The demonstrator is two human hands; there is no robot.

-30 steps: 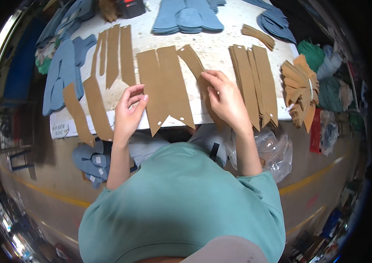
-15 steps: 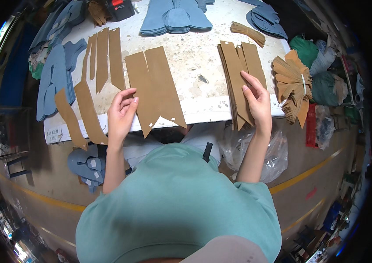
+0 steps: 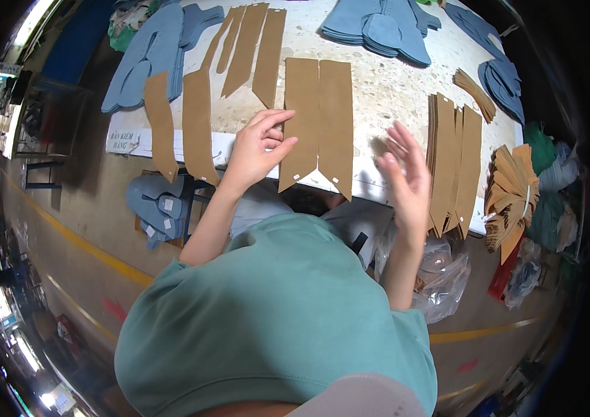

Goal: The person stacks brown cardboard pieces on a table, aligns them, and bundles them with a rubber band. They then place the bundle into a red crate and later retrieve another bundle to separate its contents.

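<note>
Two brown leather-like strips (image 3: 335, 118) with slanted lower ends lie side by side at the table's front edge, small white marks near their tips. My left hand (image 3: 260, 149) is at the left edge of this pair, its fingertips on the material and thumb apart from the fingers. My right hand (image 3: 409, 177) is open and slightly blurred, with nothing in it. It hovers between the pair and a stack of similar brown strips (image 3: 442, 160) to the right, which overhangs the front edge.
More brown strips (image 3: 197, 125) are spread to the left, beside stacked blue pieces (image 3: 143, 69). Other blue stacks (image 3: 378, 35) lie at the back. At the right edge sits a tied brown bundle (image 3: 510, 194). A clear plastic bag (image 3: 441, 278) is below the table.
My right hand has come off the right stack and moved left toward the pair. The two strips, splayed before, now lie parallel. My view has turned, shifting the scene.
</note>
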